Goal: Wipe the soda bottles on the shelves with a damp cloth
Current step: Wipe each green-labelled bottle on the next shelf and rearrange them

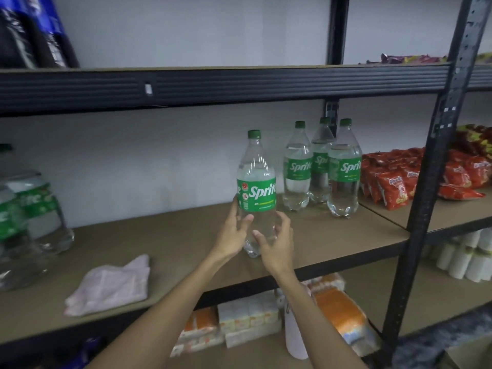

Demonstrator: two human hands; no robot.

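Gripped low on bottle (257, 193) with left hand (231, 235) and right hand (278, 249), fingers curled round it, upright near shelf (186, 235) front. No wiping now, with cloth (111, 286) lying loose at left. Likely mid-task: 3 back bottles (343, 171) and 2 left bottles (32, 209) waiting; cannot tell which are wiped.

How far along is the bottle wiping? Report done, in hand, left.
Done: cannot tell which bottles are wiped. In hand: left hand and right hand hold one Sprite bottle; the cloth lies unheld on the shelf. Left: possibly the three bottles at back right and the blurred bottles at far left.
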